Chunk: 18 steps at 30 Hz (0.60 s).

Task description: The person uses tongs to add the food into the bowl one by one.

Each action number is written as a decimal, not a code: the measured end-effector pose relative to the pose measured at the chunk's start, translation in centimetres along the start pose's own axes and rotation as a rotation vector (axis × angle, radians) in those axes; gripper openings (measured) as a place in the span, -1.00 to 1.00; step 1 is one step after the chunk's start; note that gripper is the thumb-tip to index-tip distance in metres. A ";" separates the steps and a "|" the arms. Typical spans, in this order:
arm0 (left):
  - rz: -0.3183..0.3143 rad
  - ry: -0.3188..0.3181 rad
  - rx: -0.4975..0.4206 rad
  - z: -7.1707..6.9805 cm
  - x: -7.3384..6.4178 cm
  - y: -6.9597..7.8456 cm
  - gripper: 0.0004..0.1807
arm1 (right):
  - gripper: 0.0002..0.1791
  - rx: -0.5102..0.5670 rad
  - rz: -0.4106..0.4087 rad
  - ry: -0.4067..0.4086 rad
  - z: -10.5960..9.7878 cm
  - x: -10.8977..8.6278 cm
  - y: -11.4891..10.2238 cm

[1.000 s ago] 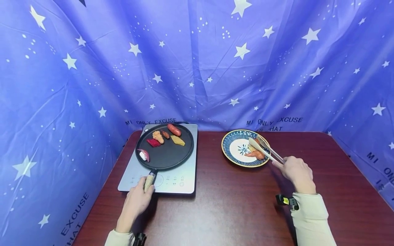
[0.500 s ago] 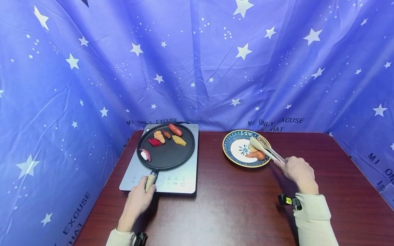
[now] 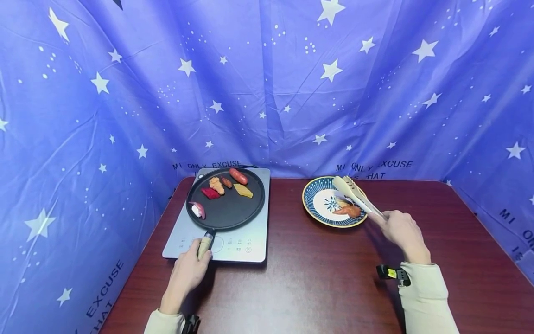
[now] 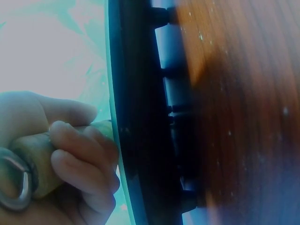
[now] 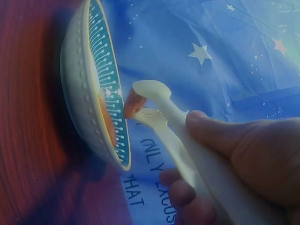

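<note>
My left hand (image 3: 187,273) grips the handle (image 3: 204,247) of a flat black frying pan (image 3: 233,215); the left wrist view shows fingers curled round it, near a metal ring (image 4: 21,183). My right hand (image 3: 402,234) holds pale-tipped tongs (image 3: 356,195) above the right side of a blue-patterned plate (image 3: 310,199). In the right wrist view the tong tips pinch a reddish-brown food piece (image 5: 135,104), kind unclear, above the plate's rim. A brown chicken wing (image 3: 349,211) lies on the plate, with a yellowish piece (image 3: 342,202) partly behind the tongs.
The pan sits on a silver induction cooker (image 3: 254,250). On it lie a sausage (image 3: 238,176), a fried chicken piece (image 3: 216,185) and several other food pieces. The dark red table (image 3: 308,287) meets a blue star-print curtain (image 3: 267,93) at the back.
The tongs have risen from the food on the plate, lifting a reddish-brown piece. My left hand keeps its grip on the pan handle. The head view has shifted slightly.
</note>
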<state>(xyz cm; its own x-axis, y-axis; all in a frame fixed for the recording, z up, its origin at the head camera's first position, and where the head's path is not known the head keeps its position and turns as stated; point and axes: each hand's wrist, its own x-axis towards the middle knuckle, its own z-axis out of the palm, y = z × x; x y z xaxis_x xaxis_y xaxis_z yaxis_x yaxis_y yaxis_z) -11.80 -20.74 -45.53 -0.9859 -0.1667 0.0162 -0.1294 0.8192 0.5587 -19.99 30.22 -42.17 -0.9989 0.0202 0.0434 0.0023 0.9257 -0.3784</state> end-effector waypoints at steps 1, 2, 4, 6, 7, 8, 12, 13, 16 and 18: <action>0.001 0.000 0.002 0.0 0.0 0.0 -0.58 | -0.42 0.015 0.000 -0.010 0.0 0.0 -0.1; 0.000 -0.001 0.003 0.0 0.0 0.0 -0.58 | -0.41 0.029 0.001 -0.023 0.0 0.1 -0.2; 0.001 0.000 0.004 0.0 0.0 -0.1 -0.59 | -0.39 0.059 -0.006 -0.040 0.0 0.1 -0.4; 0.002 0.001 0.003 0.0 0.0 0.0 -0.59 | -0.39 0.091 -0.011 -0.052 0.0 0.1 -0.7; 0.002 0.002 0.002 0.0 0.0 0.0 -0.59 | -0.39 0.101 -0.018 -0.054 0.0 0.1 -0.9; 0.003 0.002 0.000 0.0 0.0 0.0 -0.59 | -0.39 0.110 -0.026 -0.054 0.0 0.1 -1.0; 0.006 0.006 -0.004 0.0 0.0 0.0 -0.59 | -0.41 0.153 -0.051 -0.059 0.0 0.0 -1.4; 0.006 0.008 -0.004 0.0 0.0 0.0 -0.59 | -0.41 0.162 -0.055 -0.062 0.0 0.0 -1.4; 0.006 0.010 -0.004 0.1 0.0 -0.1 -0.59 | -0.41 0.202 -0.048 -0.077 0.3 -0.1 -1.6; 0.007 0.011 -0.002 0.1 0.0 -0.2 -0.59 | -0.40 0.226 -0.041 -0.090 0.5 -0.1 -1.7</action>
<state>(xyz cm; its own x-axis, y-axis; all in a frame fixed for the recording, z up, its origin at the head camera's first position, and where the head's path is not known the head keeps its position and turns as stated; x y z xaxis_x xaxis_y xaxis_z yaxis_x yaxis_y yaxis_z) -11.75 -20.81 -45.71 -0.9855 -0.1669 0.0295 -0.1220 0.8193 0.5602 -19.88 28.43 -42.01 -0.9982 -0.0585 -0.0156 -0.0389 0.8167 -0.5757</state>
